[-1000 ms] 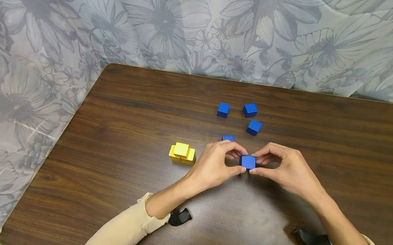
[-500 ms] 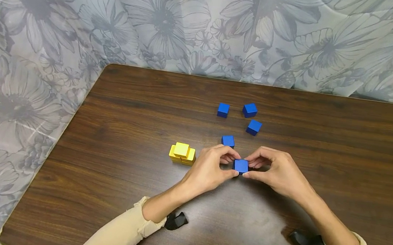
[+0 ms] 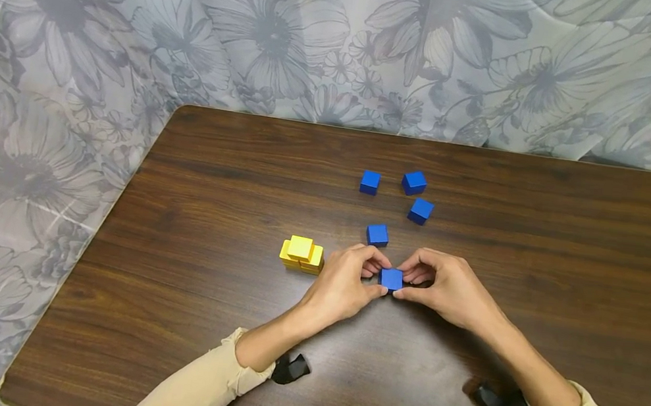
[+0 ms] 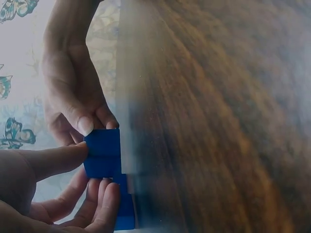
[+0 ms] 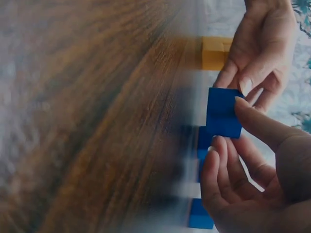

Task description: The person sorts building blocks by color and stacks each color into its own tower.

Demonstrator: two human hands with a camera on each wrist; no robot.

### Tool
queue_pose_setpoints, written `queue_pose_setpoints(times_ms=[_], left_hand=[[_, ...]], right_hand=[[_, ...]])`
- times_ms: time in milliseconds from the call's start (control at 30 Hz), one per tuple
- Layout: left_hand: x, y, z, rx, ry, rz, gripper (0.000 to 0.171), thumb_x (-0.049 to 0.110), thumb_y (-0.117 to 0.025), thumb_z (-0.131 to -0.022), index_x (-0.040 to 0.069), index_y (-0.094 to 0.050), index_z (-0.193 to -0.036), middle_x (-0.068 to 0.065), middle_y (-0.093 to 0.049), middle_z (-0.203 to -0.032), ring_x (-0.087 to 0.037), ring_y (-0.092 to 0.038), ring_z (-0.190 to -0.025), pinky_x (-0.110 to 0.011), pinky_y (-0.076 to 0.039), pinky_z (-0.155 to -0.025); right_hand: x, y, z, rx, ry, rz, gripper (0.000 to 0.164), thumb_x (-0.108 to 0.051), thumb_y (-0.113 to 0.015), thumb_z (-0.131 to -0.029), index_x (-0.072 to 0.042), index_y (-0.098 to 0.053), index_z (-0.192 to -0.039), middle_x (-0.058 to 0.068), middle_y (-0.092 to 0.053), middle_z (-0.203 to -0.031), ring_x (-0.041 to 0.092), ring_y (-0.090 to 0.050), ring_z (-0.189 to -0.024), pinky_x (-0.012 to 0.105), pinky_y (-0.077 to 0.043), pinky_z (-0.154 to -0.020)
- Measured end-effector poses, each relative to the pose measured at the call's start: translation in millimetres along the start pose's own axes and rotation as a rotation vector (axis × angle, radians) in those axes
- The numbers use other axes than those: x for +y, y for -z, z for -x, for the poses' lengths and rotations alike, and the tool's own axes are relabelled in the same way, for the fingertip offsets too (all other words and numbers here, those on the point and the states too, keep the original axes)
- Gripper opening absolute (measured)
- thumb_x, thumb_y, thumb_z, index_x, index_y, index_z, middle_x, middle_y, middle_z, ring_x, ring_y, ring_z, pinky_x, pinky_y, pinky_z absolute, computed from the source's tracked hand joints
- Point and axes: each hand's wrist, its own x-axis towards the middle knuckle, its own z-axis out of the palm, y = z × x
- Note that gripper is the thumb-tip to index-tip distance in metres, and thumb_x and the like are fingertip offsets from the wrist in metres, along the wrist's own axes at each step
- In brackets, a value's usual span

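Between both hands sits a blue cube-shaped block [image 3: 391,279], down on the brown tabletop. My left hand [image 3: 343,284] pinches its left side, thumb on the near corner and fingertips at the far one. On the other side, my right hand [image 3: 448,285] pinches it the same way. The left wrist view shows the fingertips of both hands right at the edges of the held block [image 4: 103,153]; the right wrist view has the block [image 5: 224,112] between both thumbs. Just beyond the left fingers lies another blue block [image 3: 378,235].
Several yellow blocks [image 3: 301,255] stand stacked left of my left hand. Farther back lie three blue blocks: one at the left [image 3: 370,182], one at the right [image 3: 414,182] and one nearer [image 3: 420,211]. A flowered cloth [image 3: 342,46] hangs behind the table [image 3: 215,171].
Both hands have slid the pinched blue block left and slightly toward the person. The blue block beyond the left fingers, partly covered before, now shows fully.
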Motion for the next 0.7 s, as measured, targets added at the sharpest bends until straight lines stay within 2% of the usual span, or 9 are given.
queue_pose_setpoints(times_ms=[467,700], left_hand=[[-6.2,-3.4,-2.8,-0.016,0.027,-0.067,0.030,0.007,-0.084,-0.080,0.010,-0.069,-0.105,0.000,-0.066,-0.099,-0.012,-0.065,-0.090,-0.015,-0.050,-0.078],[-7.3,-1.5,-2.9,-0.030,0.069,-0.045,0.030,0.009,-0.085,-0.079,0.012,-0.069,-0.105,0.002,-0.066,-0.100,-0.011,-0.064,-0.091,-0.016,-0.050,-0.078]], right_hand=[[-5.0,-2.2,-4.1,-0.039,-0.031,0.042,0.026,-0.015,-0.089,-0.074,-0.012,-0.070,-0.092,-0.003,-0.071,-0.084,0.010,-0.068,-0.077,0.023,-0.056,-0.067],[-4.2,-2.4,-5.3,-0.067,-0.037,0.021,0.026,-0.014,-0.088,-0.075,-0.012,-0.070,-0.094,-0.003,-0.071,-0.085,0.011,-0.069,-0.079,0.026,-0.057,-0.069]])
